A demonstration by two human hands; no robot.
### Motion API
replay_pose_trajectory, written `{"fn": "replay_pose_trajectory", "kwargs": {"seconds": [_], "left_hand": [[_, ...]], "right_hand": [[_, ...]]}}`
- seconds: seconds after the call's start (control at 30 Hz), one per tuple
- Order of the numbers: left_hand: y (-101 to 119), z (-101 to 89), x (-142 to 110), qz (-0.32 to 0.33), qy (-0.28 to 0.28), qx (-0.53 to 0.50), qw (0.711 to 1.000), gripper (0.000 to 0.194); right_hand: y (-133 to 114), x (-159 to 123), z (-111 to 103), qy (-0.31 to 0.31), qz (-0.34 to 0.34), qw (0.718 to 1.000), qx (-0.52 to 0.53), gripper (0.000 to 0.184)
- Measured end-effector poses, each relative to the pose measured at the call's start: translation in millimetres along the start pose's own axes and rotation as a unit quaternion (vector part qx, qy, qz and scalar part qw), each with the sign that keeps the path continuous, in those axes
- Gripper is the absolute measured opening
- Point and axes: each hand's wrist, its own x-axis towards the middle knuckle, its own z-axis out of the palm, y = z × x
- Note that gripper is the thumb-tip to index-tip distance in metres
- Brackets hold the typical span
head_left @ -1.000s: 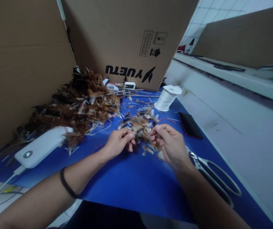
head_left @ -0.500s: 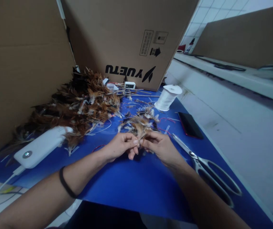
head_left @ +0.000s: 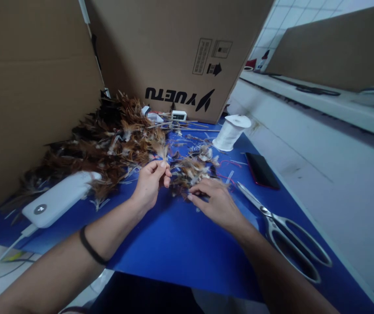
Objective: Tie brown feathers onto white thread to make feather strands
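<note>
Between the thumb and fingers of my left hand (head_left: 150, 181) is a pinched tuft of light brown feathers (head_left: 161, 149), its tips pointing up and away from me. My right hand (head_left: 217, 200) is low at the near edge of a small heap of loose feathers (head_left: 190, 170), thumb and forefinger apart. Nothing shows between those two fingers; the other fingertips are partly hidden. To the left spreads a large pile of brown and black feathers (head_left: 118, 139), with pale bindings among them.
Right of my right hand lie large scissors (head_left: 267, 213) and a dark phone (head_left: 261, 170). A white spool (head_left: 231, 133) stands behind. On the left is a white power bank (head_left: 59, 198) with a cable. Cardboard (head_left: 173, 52) rises along the back and left of the blue table (head_left: 180, 257).
My hands were together over the small heap. The left has moved left and away with the feather tuft, while the right stays by the heap with its fingers parted.
</note>
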Motion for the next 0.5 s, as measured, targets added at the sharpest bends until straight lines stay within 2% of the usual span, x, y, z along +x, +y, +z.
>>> {"fn": "replay_pose_trajectory", "kwargs": {"seconds": [0.27,0.37,0.5], "left_hand": [[-1.5,1.1,-2.9,-0.002,-0.011,0.019,1.0,0.017],[-2.1,1.4,-3.1,-0.011,-0.014,0.029,0.999,0.017],[-2.3,1.4,-4.3,-0.03,-0.04,0.056,0.997,0.019]], "right_hand": [[0.8,-1.2,3.6,-0.057,-0.017,0.997,-0.055,0.005],[-1.7,-0.4,1.1,-0.059,-0.005,0.998,-0.026,0.01],[-5.9,1.2,-6.2,-0.042,0.025,0.998,0.047,0.009]]}}
